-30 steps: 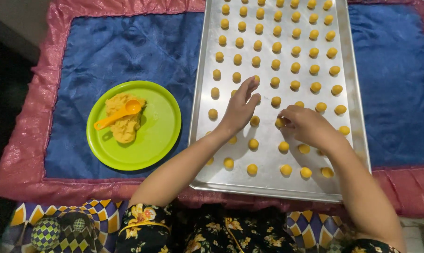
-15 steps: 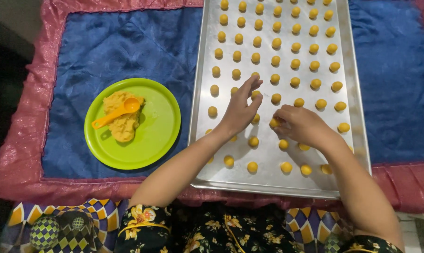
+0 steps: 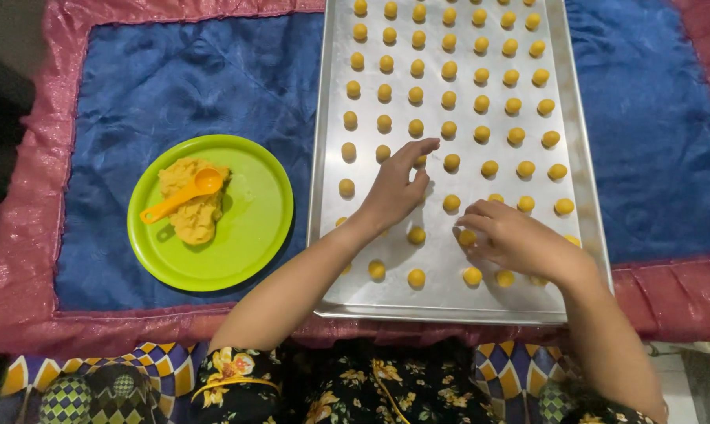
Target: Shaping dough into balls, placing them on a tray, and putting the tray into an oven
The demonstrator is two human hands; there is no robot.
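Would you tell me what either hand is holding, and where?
The right hand pinches a small yellow dough ball at its fingertips; the left hand holds nothing.

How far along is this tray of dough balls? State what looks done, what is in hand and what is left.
Done: most of the tray is filled with rows of balls. In hand: the right hand pinches a ball in a near row, and the left hand rests open on the tray. Left: a mound of dough with an orange scoop sits on the green plate, and the near rows have gaps.

Small yellow dough balls (image 3: 451, 203) in rows on tray (image 3: 323, 157).
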